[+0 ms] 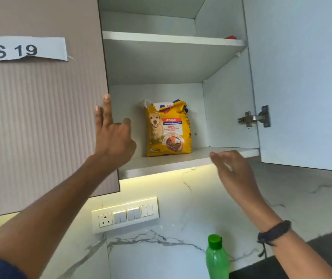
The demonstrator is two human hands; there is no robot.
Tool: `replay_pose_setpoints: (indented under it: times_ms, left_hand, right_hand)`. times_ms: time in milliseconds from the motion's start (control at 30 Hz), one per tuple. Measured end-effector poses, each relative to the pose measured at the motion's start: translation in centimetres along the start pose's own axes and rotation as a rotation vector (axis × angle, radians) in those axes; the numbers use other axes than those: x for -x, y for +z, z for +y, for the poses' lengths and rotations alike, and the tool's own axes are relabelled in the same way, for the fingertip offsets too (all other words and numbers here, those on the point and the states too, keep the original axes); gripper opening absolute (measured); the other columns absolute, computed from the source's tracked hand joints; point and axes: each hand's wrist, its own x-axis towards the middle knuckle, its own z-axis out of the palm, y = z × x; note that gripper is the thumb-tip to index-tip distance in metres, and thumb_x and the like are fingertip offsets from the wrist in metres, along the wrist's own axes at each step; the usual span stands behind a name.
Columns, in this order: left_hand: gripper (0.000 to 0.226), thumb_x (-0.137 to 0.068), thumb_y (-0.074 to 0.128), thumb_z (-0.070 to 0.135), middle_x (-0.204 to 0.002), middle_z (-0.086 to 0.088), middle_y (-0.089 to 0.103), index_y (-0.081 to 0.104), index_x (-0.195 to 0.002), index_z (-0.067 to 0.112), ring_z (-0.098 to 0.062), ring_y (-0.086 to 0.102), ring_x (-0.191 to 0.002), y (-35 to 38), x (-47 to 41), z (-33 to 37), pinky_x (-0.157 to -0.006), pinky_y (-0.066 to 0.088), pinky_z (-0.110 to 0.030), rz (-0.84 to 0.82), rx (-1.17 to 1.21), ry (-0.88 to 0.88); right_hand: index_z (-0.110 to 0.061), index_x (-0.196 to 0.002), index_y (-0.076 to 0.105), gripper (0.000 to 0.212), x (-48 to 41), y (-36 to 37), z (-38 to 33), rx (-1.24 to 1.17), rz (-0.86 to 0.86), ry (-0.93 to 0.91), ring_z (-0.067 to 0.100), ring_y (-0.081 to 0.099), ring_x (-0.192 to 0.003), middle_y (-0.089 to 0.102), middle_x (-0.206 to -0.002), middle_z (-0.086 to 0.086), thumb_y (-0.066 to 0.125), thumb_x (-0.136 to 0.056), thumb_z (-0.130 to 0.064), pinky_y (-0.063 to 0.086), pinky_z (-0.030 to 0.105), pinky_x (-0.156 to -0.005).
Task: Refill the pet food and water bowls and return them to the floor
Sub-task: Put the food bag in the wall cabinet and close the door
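**Head view: dog food bag stands upright between two raised hands, left hand nearer**

Head camera looks up into an open wall cupboard. The dog food bag (168, 129), yellow with its top torn and folded over, stands upright on the bottom shelf (183, 161), set back from the shelf's front edge and near the rear wall. Its long axis runs vertically.

The left hand (113, 135) is raised at the edge of the closed left door (40, 117), fingers spread, two of them pointing up along the door edge, palm turned away from the camera. It holds nothing, and its grip is wide. The bag lies to its right and further into the cupboard, apart from it.

The right hand (231, 168) hovers at the shelf's front edge, lower than the bag and to its right, fingers loosely parted and blurred; its grip is also wide and empty. The bag lies up, left and inward from it.

By my reading the left hand is the nearer of the two and already at the bag's height. Either hand must reach inward over the shelf to take the bag by its sides.

A green bottle (217, 256) stands below on the desk. No bowls are in sight.
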Motion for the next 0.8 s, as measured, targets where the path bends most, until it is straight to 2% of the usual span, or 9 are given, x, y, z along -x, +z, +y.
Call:
replay_pose_setpoints:
  times_ms: [100,133,200,300,433,500,600,700,800]
  left_hand:
    - [0.058,-0.087,0.047,0.013,-0.136,-0.030,0.048,0.033,-0.142,0.002,-0.045,0.011,-0.144,-3.3,0.9,3.5,-0.116,0.016,-0.052,-0.150,0.162,-0.030]
    - [0.055,-0.089,0.048,0.016,-0.133,-0.030,0.050,0.033,-0.141,0.003,-0.046,0.027,-0.138,-4.1,1.4,5.3,-0.110,0.028,-0.050,-0.161,0.222,-0.022]
    - [0.049,-0.091,0.051,0.021,-0.128,-0.026,0.054,0.039,-0.136,0.006,-0.045,0.045,-0.123,-5.9,2.6,9.4,-0.096,0.040,-0.044,-0.160,0.318,0.017]
    - [0.043,-0.094,0.051,0.029,-0.121,-0.017,0.059,0.045,-0.131,0.009,-0.041,0.053,-0.114,-8.6,4.9,16.2,-0.088,0.041,-0.038,-0.125,0.447,0.136]
    - [0.043,-0.095,0.051,0.039,-0.121,-0.010,0.063,0.049,-0.129,0.013,-0.032,0.055,-0.114,-12.4,8.4,24.4,-0.092,0.042,-0.036,-0.099,0.682,0.198]
    - [0.044,-0.095,0.050,0.046,-0.118,-0.006,0.064,0.049,-0.128,0.016,-0.029,0.057,-0.112,-14.1,10.2,27.6,-0.090,0.041,-0.035,-0.092,0.748,0.244]
    - [0.052,-0.094,0.045,0.056,-0.118,-0.004,0.065,0.047,-0.131,0.019,-0.025,0.056,-0.113,-17.3,12.6,30.9,-0.085,0.037,-0.032,-0.105,0.777,0.297]
    - [0.058,-0.092,0.041,0.064,-0.126,-0.002,0.063,0.048,-0.132,0.022,-0.020,0.056,-0.117,-21.0,14.0,32.0,-0.094,0.043,-0.035,-0.070,0.869,0.301]
    - [0.060,-0.090,0.041,0.067,-0.126,-0.003,0.062,0.046,-0.131,0.024,-0.017,0.058,-0.117,-24.3,14.8,31.4,-0.099,0.045,-0.040,-0.004,0.977,0.267]
  right_hand:
    - [0.001,-0.091,0.066,0.042,1.1,-6.7,0.1,-0.322,0.139,0.404,0.027,0.060,-0.080,0.059,-0.086,0.023,0.072,-0.084,-0.041,0.047,0.035,-0.079]
    - [-0.007,-0.091,0.064,0.041,1.5,-9.1,0.4,-0.433,0.180,0.534,0.024,0.058,-0.081,0.058,-0.087,0.019,0.074,-0.080,-0.045,0.047,0.034,-0.080]
    - [-0.019,-0.109,0.055,0.055,2.3,-13.7,0.7,-0.585,0.289,0.682,0.020,0.053,-0.106,0.056,-0.116,0.010,0.077,-0.072,-0.054,0.045,0.036,-0.093]
    - [-0.012,-0.121,0.052,0.068,4.2,-21.4,0.5,-0.595,0.455,0.582,0.012,0.050,-0.108,0.053,-0.112,0.003,0.077,-0.072,-0.053,0.043,0.041,-0.105]
    - [-0.021,-0.096,0.057,0.026,6.5,-28.8,-0.5,-0.612,0.417,0.325,0.005,0.055,-0.087,0.060,-0.088,0.008,0.077,-0.080,-0.020,0.044,0.038,-0.104]
    - [-0.019,-0.080,0.060,0.016,7.1,-30.5,-1.1,-0.642,0.417,0.269,0.013,0.061,-0.084,0.062,-0.080,0.002,0.074,-0.081,-0.014,0.049,0.039,-0.100]
    - [-0.008,-0.085,0.065,0.006,8.1,-31.4,-2.1,-0.647,0.422,0.291,0.020,0.071,-0.088,0.070,-0.087,0.005,0.071,-0.086,-0.010,0.056,0.036,-0.091]
    - [-0.013,-0.081,0.070,0.007,9.8,-30.9,-3.2,-0.515,0.417,0.294,0.014,0.073,-0.088,0.075,-0.083,-0.005,0.074,-0.085,-0.017,0.055,0.029,-0.087]
    - [-0.020,-0.064,0.064,0.022,12.1,-29.0,-4.9,-0.351,0.323,0.173,-0.001,0.067,-0.069,0.069,-0.060,-0.018,0.075,-0.084,-0.021,0.052,0.022,-0.071]
